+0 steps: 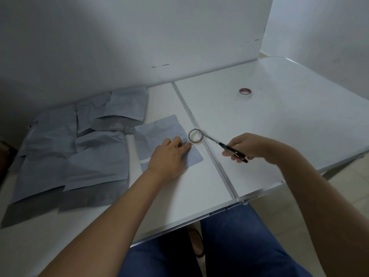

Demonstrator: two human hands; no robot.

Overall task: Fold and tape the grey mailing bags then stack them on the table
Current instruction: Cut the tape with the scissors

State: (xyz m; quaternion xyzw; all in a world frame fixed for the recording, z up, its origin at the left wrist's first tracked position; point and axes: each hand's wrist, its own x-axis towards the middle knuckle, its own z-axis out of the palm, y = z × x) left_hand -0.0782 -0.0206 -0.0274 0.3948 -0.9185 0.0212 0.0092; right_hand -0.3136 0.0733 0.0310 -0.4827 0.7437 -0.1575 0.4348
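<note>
We pressed the folded grey bag [159, 136] flat on the white table [279, 120] with our left hand [169, 156], the fingers [184, 147] straight and lying on its right part. Just beyond these fingertips stood a small roll of tape [196, 136], touching the right edge of the bag near the seam of the table. Our right hand [247, 145] gripped the black handles of the scissors [223, 145], fingers curled around them. The blades pointed up and to the left, so their long axis ran straight from the right hand to the roll, and the tips reached the rim of the roll. Whether the blades were open we could not tell.

We judge that the cut of the tape was the step at hand, and the right hand was the one to make it. The other grey bags [79, 156] lay unfolded to the left, and a second roll [245, 92] stood well apart, farther on the table.
</note>
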